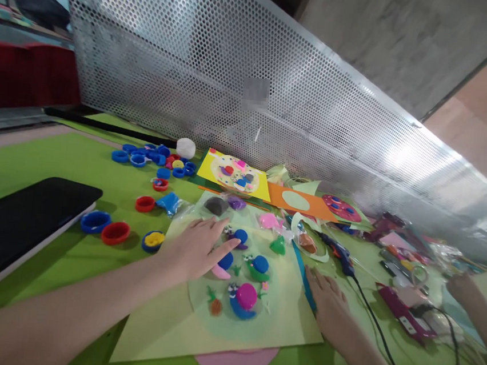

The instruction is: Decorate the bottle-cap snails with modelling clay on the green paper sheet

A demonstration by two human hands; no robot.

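Observation:
Over the upper left of a pale yellow sheet (160, 326), my left hand (196, 247) is spread, its thumb at a snail of modelling clay (241, 238) with a blue shell. Whether the thumb touches that snail, I cannot tell. Several more clay snails lie below, among them one with a green body (258, 267) and one with a magenta shell (246, 298). Small green sprigs and a brown lump (215, 307) sit around them. My right hand (327, 297) rests flat, fingers extended, at the sheet's right edge beside a blue strip (308, 280).
Lidded clay pots (95, 221) and a phone-like black slab (23, 230) lie left. Behind are a yellow card (264, 189) with clay figures and a perforated metal panel (221, 60). At right are a corded glue gun (340, 254) and another person's hand (468, 290).

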